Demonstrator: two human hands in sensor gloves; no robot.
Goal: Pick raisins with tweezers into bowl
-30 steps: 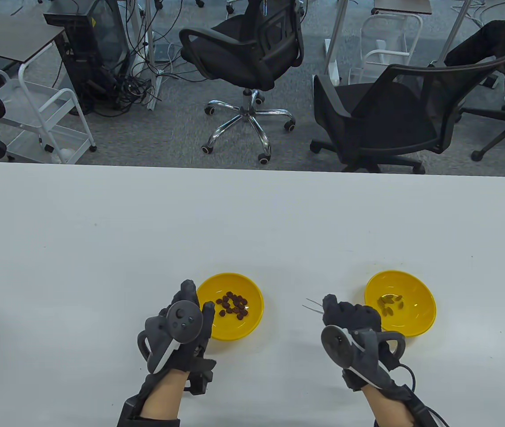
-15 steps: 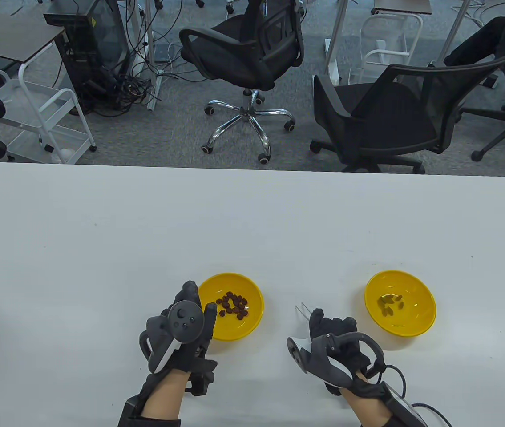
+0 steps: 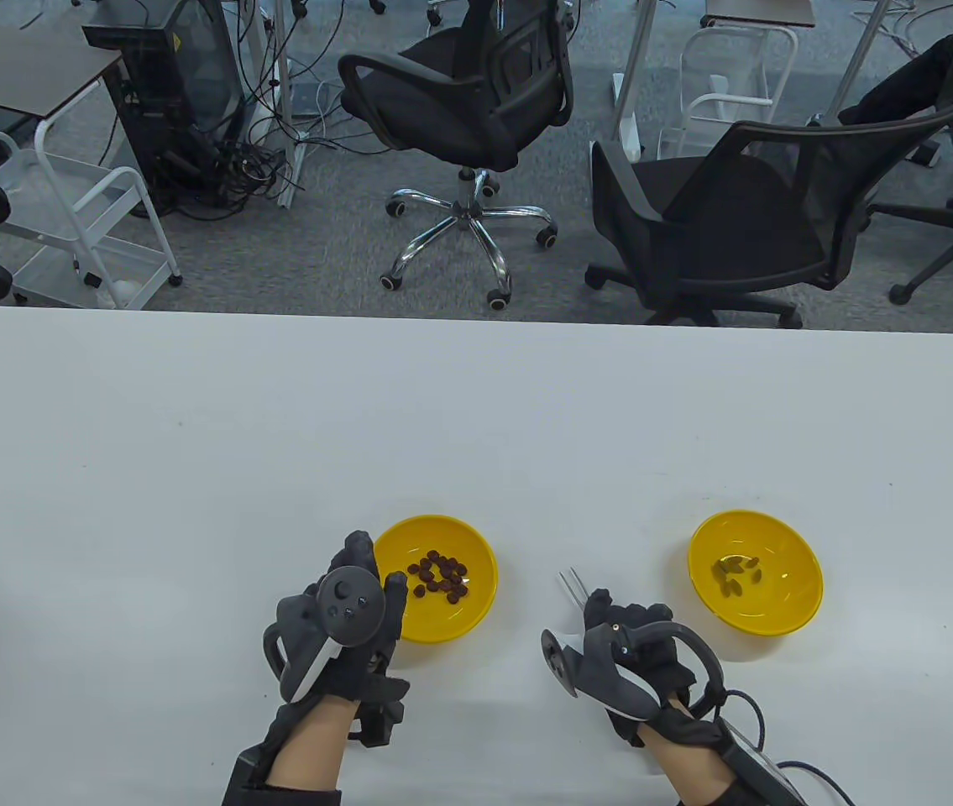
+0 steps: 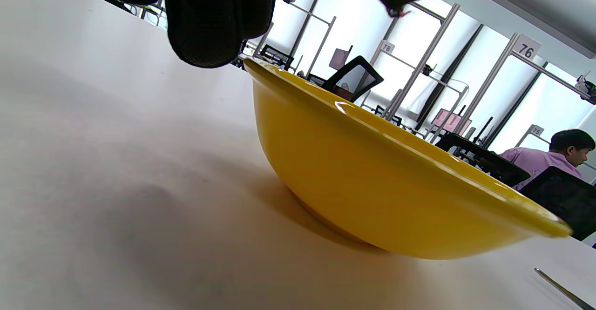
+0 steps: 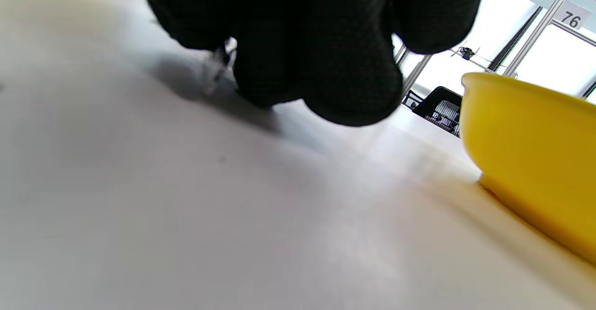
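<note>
right hand: the black-gloved right hand (image 3: 636, 651) is curled around thin silver metal tweezers (image 3: 571, 582), tips poking out on the far side, low on the white table (image 3: 476, 420)
left hand: the black-gloved left hand (image 3: 342, 621) rests against the near-left rim of the left yellow plastic bowl (image 3: 476, 600), can't tell its grip
dark raisins: little pile of dark brown raisins (image 3: 440, 577) in that bowl
right bowl: second yellow plastic bowl (image 3: 787, 613) to the right, a few pale raisins (image 3: 735, 573) inside, apart from the right hand
</note>
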